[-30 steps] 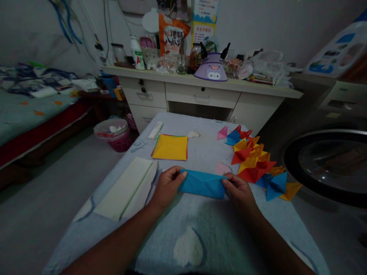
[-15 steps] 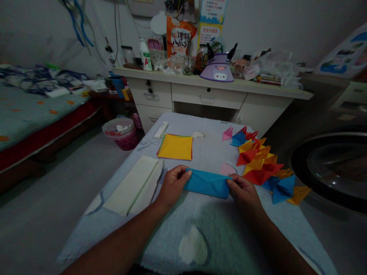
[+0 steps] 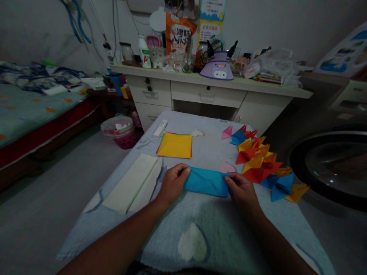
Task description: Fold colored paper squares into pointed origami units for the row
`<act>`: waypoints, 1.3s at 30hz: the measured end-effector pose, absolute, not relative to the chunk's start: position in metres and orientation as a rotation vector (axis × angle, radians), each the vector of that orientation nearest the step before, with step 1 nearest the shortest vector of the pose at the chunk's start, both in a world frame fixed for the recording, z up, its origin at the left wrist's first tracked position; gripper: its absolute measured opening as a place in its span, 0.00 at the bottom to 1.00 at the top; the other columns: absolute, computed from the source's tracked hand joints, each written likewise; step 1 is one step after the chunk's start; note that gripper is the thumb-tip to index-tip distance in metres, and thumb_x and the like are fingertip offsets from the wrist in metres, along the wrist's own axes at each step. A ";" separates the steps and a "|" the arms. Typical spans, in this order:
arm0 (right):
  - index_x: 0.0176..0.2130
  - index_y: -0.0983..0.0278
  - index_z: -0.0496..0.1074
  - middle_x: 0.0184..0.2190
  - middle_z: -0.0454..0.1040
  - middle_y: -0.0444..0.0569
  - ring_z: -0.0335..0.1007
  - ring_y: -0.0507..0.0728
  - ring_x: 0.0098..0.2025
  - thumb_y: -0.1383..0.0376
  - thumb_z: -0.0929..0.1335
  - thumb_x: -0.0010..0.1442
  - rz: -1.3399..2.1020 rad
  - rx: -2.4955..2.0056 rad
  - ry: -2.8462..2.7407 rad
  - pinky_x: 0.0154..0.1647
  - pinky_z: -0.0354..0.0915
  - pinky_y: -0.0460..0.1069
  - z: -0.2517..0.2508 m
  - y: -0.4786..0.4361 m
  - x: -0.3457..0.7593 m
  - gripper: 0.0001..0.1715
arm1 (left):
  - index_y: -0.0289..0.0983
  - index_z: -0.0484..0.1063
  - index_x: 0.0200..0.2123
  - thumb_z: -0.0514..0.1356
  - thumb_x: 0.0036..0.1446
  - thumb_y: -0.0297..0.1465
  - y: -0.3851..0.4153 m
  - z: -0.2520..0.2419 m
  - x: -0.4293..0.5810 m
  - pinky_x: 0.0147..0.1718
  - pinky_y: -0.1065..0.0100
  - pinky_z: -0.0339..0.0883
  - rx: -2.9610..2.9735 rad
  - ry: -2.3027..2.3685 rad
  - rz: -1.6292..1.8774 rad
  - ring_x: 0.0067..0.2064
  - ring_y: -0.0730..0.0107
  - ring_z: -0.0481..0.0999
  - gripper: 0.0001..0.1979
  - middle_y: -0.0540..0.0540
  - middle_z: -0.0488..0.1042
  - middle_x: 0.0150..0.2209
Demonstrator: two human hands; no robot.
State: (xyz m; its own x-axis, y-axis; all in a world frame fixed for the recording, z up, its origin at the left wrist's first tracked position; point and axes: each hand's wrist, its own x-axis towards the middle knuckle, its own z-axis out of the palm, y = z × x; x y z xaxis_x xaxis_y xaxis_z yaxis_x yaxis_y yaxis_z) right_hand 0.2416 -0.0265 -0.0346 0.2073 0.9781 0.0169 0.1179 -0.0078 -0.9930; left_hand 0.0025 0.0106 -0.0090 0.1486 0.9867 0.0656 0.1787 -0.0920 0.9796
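Note:
A sheet of blue origami paper (image 3: pixel 205 182), folded into a wide rectangle with crease lines across it, is stretched between my two hands. My left hand (image 3: pixel 174 181) pinches its upper left corner, thumb on top. At the upper right corner my right hand (image 3: pixel 241 188) pinches it the same way; the fingers under the paper are hidden. Beyond it lies a stack of square paper (image 3: pixel 175 145), yellow on top with red and green edges showing. Folded paper figures (image 3: pixel 259 156) in red, orange, blue and pink stand in a row along the table's right side.
A folded off-white sheet (image 3: pixel 130 183) lies left of my hands on the cloth-covered table (image 3: pixel 160 236). A small white box (image 3: pixel 160 128) sits at the far left corner. Behind stands a white desk (image 3: pixel 189 78); a washing machine (image 3: pixel 329 152) is at right, a pink bin (image 3: pixel 123 133) at left.
Both hands keep their pinch on the blue paper, which looks slightly flatter along its top edge. My right fingers have shifted a little left at the corner. The whole view has moved slightly.

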 end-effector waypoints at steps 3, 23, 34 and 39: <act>0.41 0.65 0.68 0.25 0.66 0.42 0.62 0.51 0.25 0.55 0.71 0.53 0.766 -1.450 -1.272 0.23 0.59 0.44 -0.034 -0.025 0.239 0.20 | 0.36 0.70 0.28 0.53 0.61 0.37 0.013 -0.014 0.001 0.28 0.72 0.56 1.691 1.292 1.017 0.28 0.72 0.66 0.14 0.52 0.66 0.24; 0.35 0.64 0.68 0.28 0.70 0.47 0.63 0.57 0.34 0.68 0.65 0.59 0.093 -1.874 -1.999 0.37 0.55 0.50 -0.036 -0.013 0.229 0.02 | 0.37 0.72 0.41 0.54 0.62 0.31 0.020 -0.024 0.012 0.41 0.62 0.62 2.483 1.748 0.354 0.42 0.59 0.71 0.08 0.43 0.73 0.39; 0.46 0.61 0.73 0.42 0.72 0.53 0.63 0.59 0.43 0.70 0.60 0.65 -0.089 -1.686 -2.612 0.46 0.52 0.54 -0.011 -0.016 0.221 0.16 | 0.40 0.74 0.42 0.55 0.62 0.28 0.019 -0.025 0.008 0.42 0.60 0.63 2.787 1.191 0.359 0.43 0.60 0.68 0.09 0.44 0.74 0.39; 0.61 0.58 0.63 0.49 0.71 0.57 0.66 0.63 0.46 0.70 0.59 0.65 -0.151 -1.752 -2.665 0.49 0.51 0.58 -0.011 -0.030 0.208 0.27 | 0.41 0.71 0.51 0.54 0.63 0.29 0.002 -0.024 0.009 0.46 0.59 0.65 2.849 1.220 0.297 0.48 0.58 0.68 0.14 0.42 0.72 0.46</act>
State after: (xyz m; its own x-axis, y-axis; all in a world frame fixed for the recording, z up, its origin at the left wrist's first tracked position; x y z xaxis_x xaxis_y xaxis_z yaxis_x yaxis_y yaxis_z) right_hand 0.2085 -0.0300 -0.0109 -0.3968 0.9178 0.0093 0.9130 0.3937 0.1070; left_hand 0.0092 0.0024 -0.0240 0.6746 0.7198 0.1635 0.7145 -0.6924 0.1005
